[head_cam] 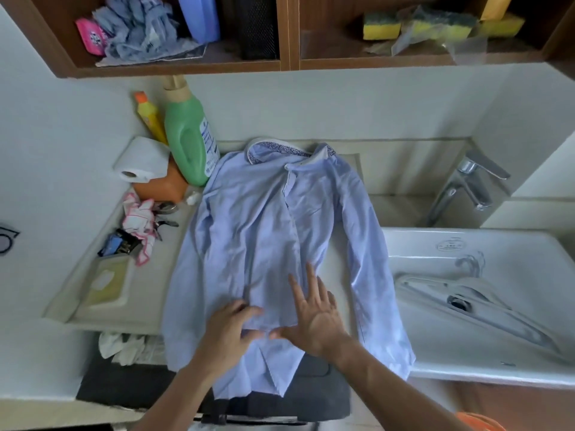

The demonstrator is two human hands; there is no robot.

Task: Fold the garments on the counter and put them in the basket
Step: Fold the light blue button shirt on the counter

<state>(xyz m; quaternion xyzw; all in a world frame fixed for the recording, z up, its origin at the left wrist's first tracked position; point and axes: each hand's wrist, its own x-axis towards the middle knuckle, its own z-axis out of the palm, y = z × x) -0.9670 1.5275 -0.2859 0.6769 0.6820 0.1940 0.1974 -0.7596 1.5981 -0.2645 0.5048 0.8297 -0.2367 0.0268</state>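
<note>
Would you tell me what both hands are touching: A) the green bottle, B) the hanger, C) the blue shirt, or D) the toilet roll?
C: the left hand and the right hand both touch the shirt on its lower front.

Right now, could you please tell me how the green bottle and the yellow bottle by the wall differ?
The green bottle is far bigger and broader than the slim yellow bottle. The green bottle has a tan cap and the yellow bottle an orange one. The green bottle stands next to the shirt, while the yellow bottle stands farther left, behind the toilet roll. Both are upright plastic bottles at the back of the counter.
</note>
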